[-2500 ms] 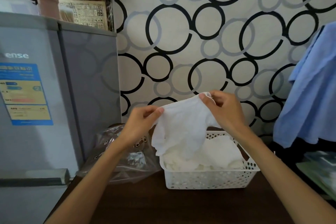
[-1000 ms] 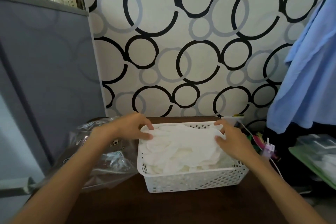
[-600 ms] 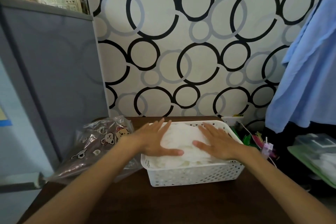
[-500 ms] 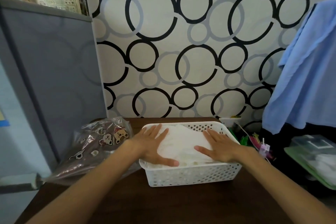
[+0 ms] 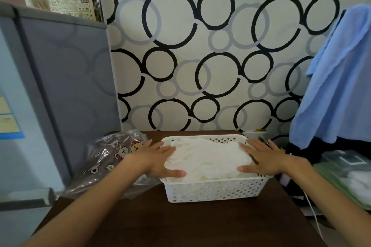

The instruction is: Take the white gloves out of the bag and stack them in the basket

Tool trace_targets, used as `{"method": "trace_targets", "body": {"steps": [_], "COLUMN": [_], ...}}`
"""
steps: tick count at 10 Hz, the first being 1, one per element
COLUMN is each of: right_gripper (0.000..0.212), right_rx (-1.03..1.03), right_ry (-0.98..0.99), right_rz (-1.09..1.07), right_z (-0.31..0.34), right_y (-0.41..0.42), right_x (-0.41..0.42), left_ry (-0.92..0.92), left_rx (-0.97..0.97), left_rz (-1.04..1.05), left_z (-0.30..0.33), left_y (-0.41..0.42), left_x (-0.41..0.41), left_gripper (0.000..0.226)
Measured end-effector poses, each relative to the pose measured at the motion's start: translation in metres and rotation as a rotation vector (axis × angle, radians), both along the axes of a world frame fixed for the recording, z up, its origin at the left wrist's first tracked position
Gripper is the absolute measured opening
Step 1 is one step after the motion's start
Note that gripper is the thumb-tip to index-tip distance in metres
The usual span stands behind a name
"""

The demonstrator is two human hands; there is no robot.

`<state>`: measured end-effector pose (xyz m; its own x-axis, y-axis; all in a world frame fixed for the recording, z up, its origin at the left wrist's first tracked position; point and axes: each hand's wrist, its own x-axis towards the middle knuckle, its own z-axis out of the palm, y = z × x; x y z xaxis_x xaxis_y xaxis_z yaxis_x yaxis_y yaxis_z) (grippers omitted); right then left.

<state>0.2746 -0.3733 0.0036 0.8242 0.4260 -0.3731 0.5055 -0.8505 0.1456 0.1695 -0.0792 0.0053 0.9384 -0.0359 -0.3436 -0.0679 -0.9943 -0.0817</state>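
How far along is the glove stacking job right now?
Done: a pile of white gloves fills the basket. In hand: the left hand and right hand lie flat at the pile's sides. Left: whether the bag holds more gloves is unclear.

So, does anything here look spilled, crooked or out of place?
Nothing stands out. The gloves lie piled inside the basket, left hand and right hand flat at its sides; the bag lies crumpled beside it.

We have 1 view, from the head, looking forward and down over the table (image 5: 180,222) toward the patterned wall (image 5: 200,46), close to the basket (image 5: 212,190).
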Motion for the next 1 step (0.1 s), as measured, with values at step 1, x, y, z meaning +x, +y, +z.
{"method": "trace_targets", "body": {"steps": [1], "right_gripper": [0.117], "right_rx": [0.144], "right_ry": [-0.032], "right_rz": [-0.059], "right_z": [-0.0099], "right_y": [-0.0078], "right_x": [0.0054], "left_ry": [-0.083], "left_rx": [-0.079], "left_rz": [0.027], "left_z": [0.001], "left_y": [0.005], "left_x": [0.0002], "left_gripper": [0.101]}}
